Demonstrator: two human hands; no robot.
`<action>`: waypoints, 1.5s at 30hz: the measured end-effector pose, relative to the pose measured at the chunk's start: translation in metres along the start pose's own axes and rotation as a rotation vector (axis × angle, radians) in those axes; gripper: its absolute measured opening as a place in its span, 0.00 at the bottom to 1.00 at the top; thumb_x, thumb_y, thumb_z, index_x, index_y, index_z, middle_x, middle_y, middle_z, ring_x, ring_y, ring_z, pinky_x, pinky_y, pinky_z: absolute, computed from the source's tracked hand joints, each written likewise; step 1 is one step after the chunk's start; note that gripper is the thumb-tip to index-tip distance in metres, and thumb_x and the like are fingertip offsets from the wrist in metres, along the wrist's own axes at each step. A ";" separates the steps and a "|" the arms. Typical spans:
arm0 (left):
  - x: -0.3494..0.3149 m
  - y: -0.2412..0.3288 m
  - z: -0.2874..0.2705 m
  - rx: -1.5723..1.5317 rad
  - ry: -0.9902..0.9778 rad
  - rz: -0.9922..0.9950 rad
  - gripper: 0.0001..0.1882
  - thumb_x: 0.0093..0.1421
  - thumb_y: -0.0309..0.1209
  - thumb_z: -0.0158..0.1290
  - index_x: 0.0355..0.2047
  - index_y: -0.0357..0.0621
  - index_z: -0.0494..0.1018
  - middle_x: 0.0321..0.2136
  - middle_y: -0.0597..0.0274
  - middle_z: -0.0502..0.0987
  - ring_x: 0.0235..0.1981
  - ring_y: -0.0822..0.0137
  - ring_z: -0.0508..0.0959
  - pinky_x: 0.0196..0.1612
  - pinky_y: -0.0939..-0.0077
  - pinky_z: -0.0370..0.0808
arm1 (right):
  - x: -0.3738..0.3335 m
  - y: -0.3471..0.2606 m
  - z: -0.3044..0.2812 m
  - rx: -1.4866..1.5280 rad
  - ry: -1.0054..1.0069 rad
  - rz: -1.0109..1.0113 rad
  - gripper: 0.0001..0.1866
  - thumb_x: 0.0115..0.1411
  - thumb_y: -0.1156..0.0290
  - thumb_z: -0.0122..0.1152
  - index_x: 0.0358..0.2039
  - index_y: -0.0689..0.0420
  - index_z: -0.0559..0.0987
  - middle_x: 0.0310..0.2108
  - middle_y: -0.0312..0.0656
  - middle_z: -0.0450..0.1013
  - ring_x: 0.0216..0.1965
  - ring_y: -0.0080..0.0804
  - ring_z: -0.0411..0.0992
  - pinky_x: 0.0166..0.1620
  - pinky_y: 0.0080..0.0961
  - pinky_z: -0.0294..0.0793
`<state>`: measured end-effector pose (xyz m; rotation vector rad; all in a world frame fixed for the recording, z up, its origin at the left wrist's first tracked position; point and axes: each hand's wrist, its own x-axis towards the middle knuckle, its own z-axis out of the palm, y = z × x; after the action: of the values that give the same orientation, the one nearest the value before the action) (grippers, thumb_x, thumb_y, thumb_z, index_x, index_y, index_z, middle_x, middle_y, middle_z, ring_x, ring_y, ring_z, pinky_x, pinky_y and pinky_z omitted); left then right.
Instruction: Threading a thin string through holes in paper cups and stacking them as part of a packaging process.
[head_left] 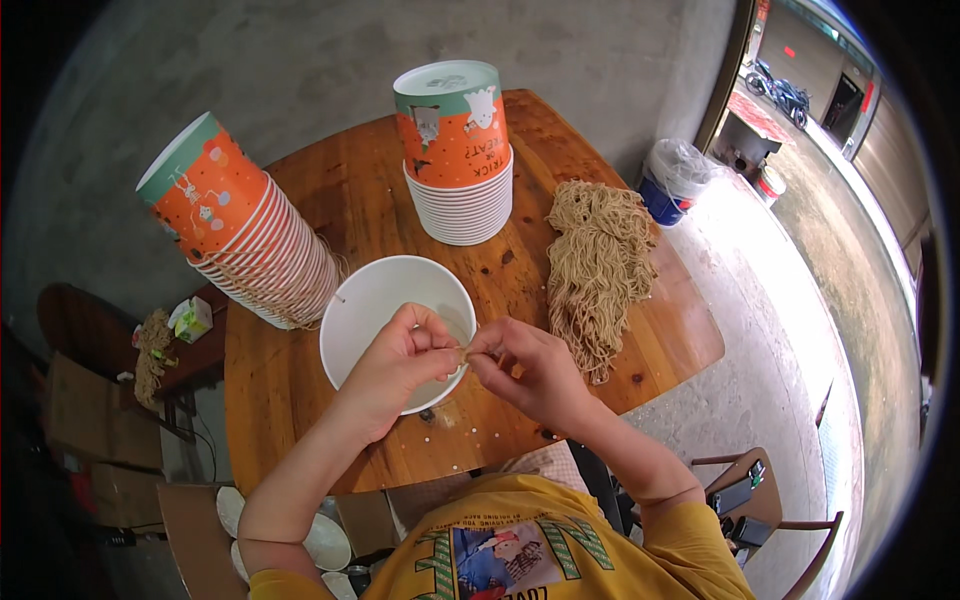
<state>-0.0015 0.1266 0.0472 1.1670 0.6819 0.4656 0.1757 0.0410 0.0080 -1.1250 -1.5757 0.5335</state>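
**Noodle strand pinched over the white bowl**

Noodle strand (463,350): short, thin, held btwn both hands just above the near rim of the white bowl (372,300), close to the tabletop's (300,400) near edge. Left hand (400,362) fingers pinch one end, right hand (528,368) fingers pinch the other; both clenched on it. Looks light, limp, prob. breaks easily, so a soft fingertip pinch near the ends suits it. Noodle pile (598,265) lies by the right edge, loose and tangly. Tilted cup stack (240,225) sits at the left edge, upright cup stack (458,150) near the far edge. Open room: bare wood btwn bowl and pile, and along the near edge, w/ small crumbs there.
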 end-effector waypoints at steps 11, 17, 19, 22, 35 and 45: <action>-0.002 0.001 0.006 0.147 0.065 0.052 0.12 0.58 0.19 0.53 0.39 0.44 0.63 0.34 0.65 0.73 0.35 0.77 0.72 0.41 0.82 0.70 | 0.005 -0.011 -0.006 -0.121 -0.063 0.034 0.08 0.57 0.76 0.62 0.35 0.59 0.72 0.26 0.41 0.73 0.26 0.33 0.76 0.29 0.28 0.75; -0.001 -0.002 0.006 0.207 0.039 0.074 0.12 0.59 0.19 0.53 0.39 0.43 0.63 0.34 0.65 0.74 0.37 0.77 0.73 0.42 0.83 0.71 | 0.004 0.008 -0.005 0.304 -0.171 0.235 0.06 0.60 0.73 0.57 0.35 0.58 0.71 0.23 0.33 0.71 0.24 0.20 0.71 0.28 0.21 0.70; 0.000 -0.002 0.005 0.198 0.037 0.069 0.12 0.59 0.19 0.53 0.39 0.43 0.64 0.34 0.65 0.74 0.36 0.77 0.73 0.41 0.83 0.71 | 0.005 0.003 -0.010 0.456 -0.188 0.373 0.05 0.61 0.73 0.56 0.35 0.58 0.70 0.24 0.31 0.71 0.25 0.17 0.70 0.29 0.18 0.69; 0.000 0.000 0.005 0.181 0.038 0.049 0.11 0.59 0.20 0.54 0.39 0.43 0.64 0.34 0.64 0.74 0.35 0.77 0.73 0.40 0.84 0.71 | 0.008 0.001 -0.012 0.610 -0.199 0.522 0.05 0.63 0.71 0.54 0.35 0.58 0.70 0.25 0.31 0.71 0.26 0.16 0.69 0.30 0.15 0.68; 0.001 0.001 0.006 0.085 0.051 0.020 0.10 0.58 0.19 0.53 0.38 0.42 0.65 0.32 0.65 0.74 0.32 0.77 0.72 0.37 0.83 0.70 | 0.002 -0.003 -0.005 -0.051 -0.058 0.077 0.13 0.59 0.74 0.62 0.42 0.56 0.69 0.26 0.36 0.74 0.24 0.27 0.75 0.26 0.23 0.73; 0.003 -0.003 0.001 0.126 0.038 0.021 0.11 0.58 0.22 0.55 0.39 0.41 0.65 0.35 0.65 0.74 0.34 0.77 0.73 0.38 0.84 0.71 | -0.002 0.005 0.000 -0.091 -0.011 -0.063 0.09 0.60 0.76 0.59 0.39 0.58 0.70 0.30 0.41 0.76 0.28 0.39 0.78 0.29 0.28 0.76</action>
<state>0.0010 0.1270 0.0444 1.2878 0.7408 0.4688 0.1777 0.0416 0.0028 -1.1379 -1.6538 0.4300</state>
